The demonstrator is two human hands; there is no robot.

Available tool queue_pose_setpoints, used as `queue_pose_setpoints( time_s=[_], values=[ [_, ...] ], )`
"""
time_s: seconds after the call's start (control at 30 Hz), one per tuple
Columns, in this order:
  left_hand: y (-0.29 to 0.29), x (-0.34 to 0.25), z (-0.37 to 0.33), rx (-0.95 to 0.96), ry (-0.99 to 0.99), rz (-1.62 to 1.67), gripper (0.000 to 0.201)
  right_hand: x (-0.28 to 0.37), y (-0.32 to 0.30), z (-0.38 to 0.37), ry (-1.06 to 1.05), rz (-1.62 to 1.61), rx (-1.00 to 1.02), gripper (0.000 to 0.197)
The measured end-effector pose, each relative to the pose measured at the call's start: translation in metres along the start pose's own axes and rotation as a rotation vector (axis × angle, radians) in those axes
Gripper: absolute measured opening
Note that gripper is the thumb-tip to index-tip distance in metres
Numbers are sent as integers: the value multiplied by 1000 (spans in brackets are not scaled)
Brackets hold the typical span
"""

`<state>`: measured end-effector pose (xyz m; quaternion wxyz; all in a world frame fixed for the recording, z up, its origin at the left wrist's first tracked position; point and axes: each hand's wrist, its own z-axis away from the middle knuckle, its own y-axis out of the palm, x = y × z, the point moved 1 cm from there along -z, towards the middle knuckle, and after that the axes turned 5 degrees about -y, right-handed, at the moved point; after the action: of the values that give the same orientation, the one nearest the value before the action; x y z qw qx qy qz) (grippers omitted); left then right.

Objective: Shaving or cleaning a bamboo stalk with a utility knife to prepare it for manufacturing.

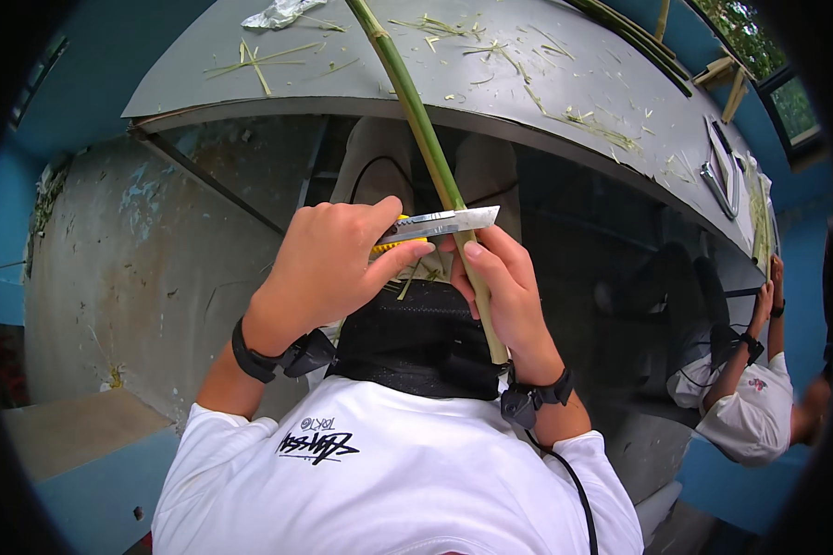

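My left hand (pixel 333 259) is closed around the yellow handle of a utility knife (pixel 440 223). Its metal blade points right and lies across a long green bamboo stick (pixel 415 116). Fingers of my right hand (pixel 502 277) wrap round the stick just below the blade. Above the knife the stick is green; its lower part is paler, as if peeled, and ends near my waist. The far end rests over the table's edge and runs out of the top of the view. A few thin green shavings (pixel 405 283) hang below the knife.
Green shavings (pixel 578 120) and crumpled white plastic (pixel 279 13) lie on the grey table (pixel 342 83). A hacksaw (pixel 724 171) lies at its right end, and long bamboo sticks (pixel 634 42) along its far edge. Another person (pixel 745 407) sits at right, hands on bamboo strips (pixel 761 222).
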<state>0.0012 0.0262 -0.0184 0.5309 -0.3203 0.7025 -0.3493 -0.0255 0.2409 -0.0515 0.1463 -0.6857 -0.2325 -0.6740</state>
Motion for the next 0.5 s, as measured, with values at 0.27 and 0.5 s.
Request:
queue_pose_setpoints(
  time_s=[0.27,0.5],
  values=[
    [-2,7,2,63,-25,-2,43,-3,3,-2,-31,-19,15,32],
    [-4,7,4,82,-55,24,43,-6,6,-3,-26,-26,2,32]
  ],
)
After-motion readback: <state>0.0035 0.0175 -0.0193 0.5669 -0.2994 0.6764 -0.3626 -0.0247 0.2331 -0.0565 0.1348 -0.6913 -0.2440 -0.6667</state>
